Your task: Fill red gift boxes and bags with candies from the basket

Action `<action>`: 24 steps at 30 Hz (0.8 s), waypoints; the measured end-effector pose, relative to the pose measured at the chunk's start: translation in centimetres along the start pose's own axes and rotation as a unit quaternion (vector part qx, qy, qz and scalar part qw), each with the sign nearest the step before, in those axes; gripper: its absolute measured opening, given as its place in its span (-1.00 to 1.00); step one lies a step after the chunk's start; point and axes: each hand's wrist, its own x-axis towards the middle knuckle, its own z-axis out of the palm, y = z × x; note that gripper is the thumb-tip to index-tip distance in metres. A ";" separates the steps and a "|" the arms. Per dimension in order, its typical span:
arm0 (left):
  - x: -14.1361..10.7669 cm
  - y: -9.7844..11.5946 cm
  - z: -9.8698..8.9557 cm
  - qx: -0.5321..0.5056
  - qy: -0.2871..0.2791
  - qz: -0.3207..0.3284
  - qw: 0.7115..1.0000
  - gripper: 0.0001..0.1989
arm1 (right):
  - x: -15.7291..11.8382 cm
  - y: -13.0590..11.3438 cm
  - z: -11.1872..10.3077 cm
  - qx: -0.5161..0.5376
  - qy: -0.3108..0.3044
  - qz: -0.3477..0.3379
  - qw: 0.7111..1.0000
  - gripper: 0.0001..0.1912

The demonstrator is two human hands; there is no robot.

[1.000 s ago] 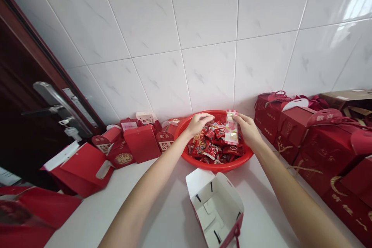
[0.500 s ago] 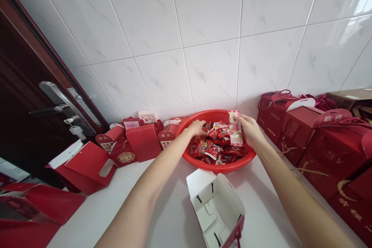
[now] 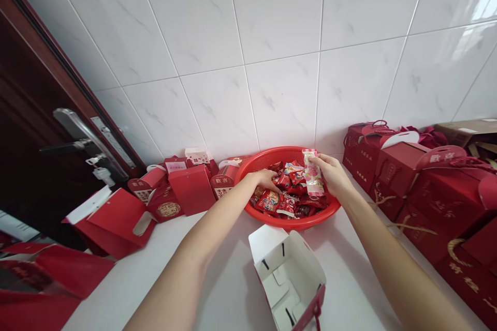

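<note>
A red plastic basket (image 3: 287, 224) stands near the wall with many red wrapped snacks (image 3: 267, 200) in it. My left hand (image 3: 266, 180) reaches over the basket's left side, its fingers down among the packets; whether it grips one is hidden. At the basket's right side my right hand (image 3: 330, 171) is closed on a long pink-and-clear wrapped packet (image 3: 313, 175), held upright over the snacks. In front of the basket lies an open box (image 3: 293, 274), white inside and red outside, with nothing in it.
Several red gift boxes (image 3: 192, 189) line the table's left side, beside a dark door with a metal handle (image 3: 83, 134). More red boxes with rope handles (image 3: 450, 191) are stacked at the right. A tiled wall (image 3: 279, 98) rises behind the white table (image 3: 229, 269).
My left hand has shifted slightly down and to the right among the snacks. The packet in my right hand has moved a little to the left.
</note>
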 end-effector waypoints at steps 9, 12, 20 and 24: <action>-0.1 1.0 -0.2 0.013 -0.047 -0.029 0.998 -0.79 | 0.0 0.2 0.0 0.001 -0.004 -0.003 1.000 -0.71; -0.4 0.7 -0.7 -0.031 -0.021 -0.014 0.999 -0.83 | 0.1 0.2 0.0 0.004 -0.001 -0.001 1.000 -0.71; -0.4 0.1 -2.0 -0.124 0.116 0.023 0.985 -0.63 | 0.2 0.3 0.1 0.005 0.009 -0.001 1.000 -0.74; 1.1 -0.1 -1.6 -0.095 0.124 -0.008 0.988 -0.69 | 0.2 0.2 0.0 -0.003 0.007 -0.002 1.000 -0.74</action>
